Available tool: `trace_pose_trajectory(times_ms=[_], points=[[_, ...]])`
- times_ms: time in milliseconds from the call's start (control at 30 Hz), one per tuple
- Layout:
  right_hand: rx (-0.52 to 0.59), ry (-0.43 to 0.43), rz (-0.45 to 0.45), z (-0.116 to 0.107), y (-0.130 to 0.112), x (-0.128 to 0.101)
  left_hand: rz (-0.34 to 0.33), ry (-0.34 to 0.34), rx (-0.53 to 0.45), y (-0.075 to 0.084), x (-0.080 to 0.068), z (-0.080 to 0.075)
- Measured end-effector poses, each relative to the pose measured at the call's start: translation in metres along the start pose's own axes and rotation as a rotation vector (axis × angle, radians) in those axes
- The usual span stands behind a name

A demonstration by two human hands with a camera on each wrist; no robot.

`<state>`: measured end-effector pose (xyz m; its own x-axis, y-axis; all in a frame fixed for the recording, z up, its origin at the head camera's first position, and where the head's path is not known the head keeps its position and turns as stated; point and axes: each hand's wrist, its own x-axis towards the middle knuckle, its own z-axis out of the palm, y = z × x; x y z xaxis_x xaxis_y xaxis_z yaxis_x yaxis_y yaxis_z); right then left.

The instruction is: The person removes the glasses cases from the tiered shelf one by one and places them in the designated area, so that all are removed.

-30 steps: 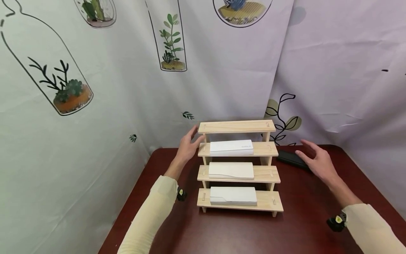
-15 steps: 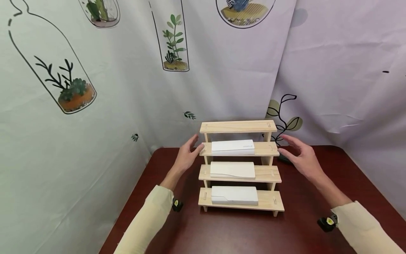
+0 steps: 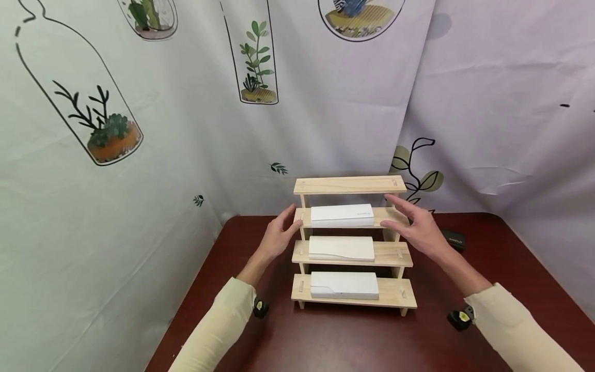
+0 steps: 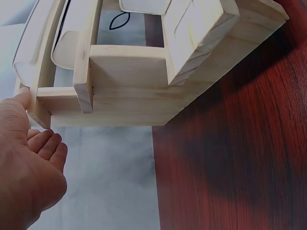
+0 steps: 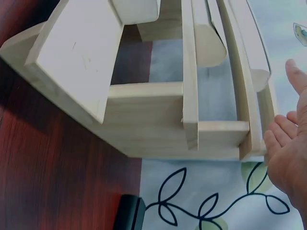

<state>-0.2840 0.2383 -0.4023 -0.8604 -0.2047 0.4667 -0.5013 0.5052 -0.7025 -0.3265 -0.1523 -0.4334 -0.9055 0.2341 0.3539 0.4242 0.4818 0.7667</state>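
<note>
White boxes [image 3: 342, 215], pale wooden rack [image 3: 349, 185], dark red table [image 3: 353, 336].

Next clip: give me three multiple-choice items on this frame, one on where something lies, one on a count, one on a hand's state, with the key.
1. Where does the black case lie?
A. on the top step
B. on the table, right of the rack
C. in the left hand

2. How many white boxes sit on the rack?
A. one
B. three
C. five

3. How is the right hand?
A. open, fingers extended
B. clenched in a fist
C. gripping a box

Key: 1 B, the case lies on the red-brown table behind the right wrist. 2 B, one box on each of the three lower steps. 3 A, its fingers spread by the rack's right end, holding nothing.
</note>
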Motion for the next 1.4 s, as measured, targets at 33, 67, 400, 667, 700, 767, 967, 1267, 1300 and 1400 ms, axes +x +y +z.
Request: trace_pose_trajectory(times_ms=[33, 67, 400, 667, 700, 767, 967, 1267, 1300, 1400], points=[[0.004, -0.007, -0.003, 0.002, 0.0, 0.001, -0.003, -0.003, -0.003, 0.001, 0.0, 0.0], [0.008, -0.012, -0.005, 0.003, -0.001, 0.003, -0.003, -0.005, -0.005, 0.0, 0.0, 0.001], [-0.001, -0.06, -0.001, 0.018, -0.003, 0.012, -0.016, 0.0, -0.006, 0.001, 0.001, 0.005], [-0.011, -0.09, 0.001, 0.026, -0.007, 0.019, -0.021, -0.005, 0.008, 0.004, 0.001, 0.007], [-0.012, -0.096, 0.005, 0.026, -0.007, 0.02, -0.022, -0.007, 0.007, 0.005, 0.0, 0.007], [-0.01, -0.107, 0.017, 0.027, -0.009, 0.022, -0.027, -0.01, 0.01, 0.005, 0.0, 0.007], [0.016, -0.135, 0.037, 0.029, -0.012, 0.026, -0.04, -0.009, 0.011, 0.005, -0.001, 0.007], [0.005, -0.143, 0.03, 0.033, -0.015, 0.027, -0.052, -0.016, 0.005, 0.006, -0.002, 0.003], [0.001, -0.141, 0.026, 0.033, -0.015, 0.027, -0.052, -0.017, 0.002, 0.006, -0.002, 0.002], [-0.01, -0.136, 0.02, 0.034, -0.015, 0.027, -0.056, -0.021, -0.001, 0.006, -0.002, 0.002]])
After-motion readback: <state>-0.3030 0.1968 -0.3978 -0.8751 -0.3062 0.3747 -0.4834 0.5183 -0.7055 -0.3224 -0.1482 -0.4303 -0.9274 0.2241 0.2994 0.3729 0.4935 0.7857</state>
